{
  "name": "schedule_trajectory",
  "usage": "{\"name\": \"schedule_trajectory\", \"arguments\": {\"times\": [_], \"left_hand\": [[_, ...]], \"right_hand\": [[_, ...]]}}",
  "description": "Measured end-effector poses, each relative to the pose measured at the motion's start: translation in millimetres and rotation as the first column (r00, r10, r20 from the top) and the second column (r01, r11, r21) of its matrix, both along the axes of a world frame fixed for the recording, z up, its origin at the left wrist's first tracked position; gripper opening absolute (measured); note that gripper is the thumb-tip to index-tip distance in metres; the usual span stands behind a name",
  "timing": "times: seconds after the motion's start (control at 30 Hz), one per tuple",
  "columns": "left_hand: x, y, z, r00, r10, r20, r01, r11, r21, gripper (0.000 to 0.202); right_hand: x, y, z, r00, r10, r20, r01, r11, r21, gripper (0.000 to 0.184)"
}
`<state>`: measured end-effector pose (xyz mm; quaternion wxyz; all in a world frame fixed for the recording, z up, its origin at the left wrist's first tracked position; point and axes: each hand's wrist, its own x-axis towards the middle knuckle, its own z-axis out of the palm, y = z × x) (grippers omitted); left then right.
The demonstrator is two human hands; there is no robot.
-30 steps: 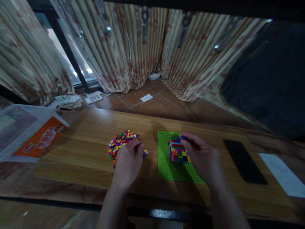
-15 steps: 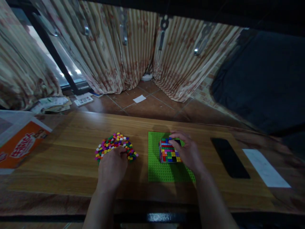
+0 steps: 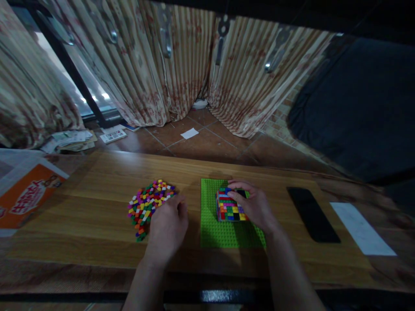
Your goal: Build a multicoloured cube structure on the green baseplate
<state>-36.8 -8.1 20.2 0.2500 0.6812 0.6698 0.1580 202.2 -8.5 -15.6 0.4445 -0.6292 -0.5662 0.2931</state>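
Note:
A pile of small coloured bricks (image 3: 147,206) lies on the wooden table (image 3: 97,203). My left hand (image 3: 168,229) hovers at the pile's right edge, fingers curled together; whether a brick is in them is hidden. A green baseplate (image 3: 223,233) lies to the right, and on it stands a multicoloured brick block (image 3: 229,208). My right hand (image 3: 253,206) wraps the block's right side and top, fingers pressed on it.
A black phone (image 3: 313,214) and a white sheet (image 3: 363,229) lie on the table to the right. An orange-printed bag (image 3: 27,194) sits at the left edge. Beyond the table are tiled floor, papers and striped curtains.
My left hand has pulled away from the pile toward the right and the baseplate. My right hand stays on the block, its fingers shifted slightly over the top.

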Motion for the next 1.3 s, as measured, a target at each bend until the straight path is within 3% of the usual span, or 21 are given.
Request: {"name": "schedule_trajectory", "arguments": {"times": [0.2,0.47,0.7,0.9,1.1,1.3], "left_hand": [[33.5,-10.0,-8.2,0.937,-0.173,0.304,0.151,0.984,0.092,0.043],[67.5,-20.8,-20.8,0.884,-0.266,0.384,0.255,0.964,0.078,0.055],[68.1,-21.3,-27.1,0.881,-0.280,0.382,0.278,0.959,0.062,0.061],[67.3,-21.6,-22.7,0.867,-0.246,0.433,0.247,0.967,0.056,0.061],[67.4,-26.0,-25.1,0.838,-0.252,0.484,0.237,0.967,0.094,0.062],[69.1,-27.0,-24.7,0.814,-0.220,0.538,0.210,0.974,0.080,0.060]], "right_hand": [[-1.7,-0.5,2.9,0.999,0.005,-0.046,-0.007,0.999,-0.050,0.019],[-1.4,1.5,3.2,0.985,0.011,-0.174,-0.035,0.990,-0.134,0.030],[2.3,5.2,7.3,0.962,0.045,-0.269,-0.114,0.962,-0.248,0.032],[2.5,6.0,9.1,0.973,0.079,-0.215,-0.128,0.967,-0.220,0.032],[1.8,1.4,0.4,0.971,-0.045,-0.235,-0.004,0.979,-0.204,0.036],[3.1,-0.8,-0.6,0.965,-0.072,-0.253,0.014,0.974,-0.225,0.040]]}}
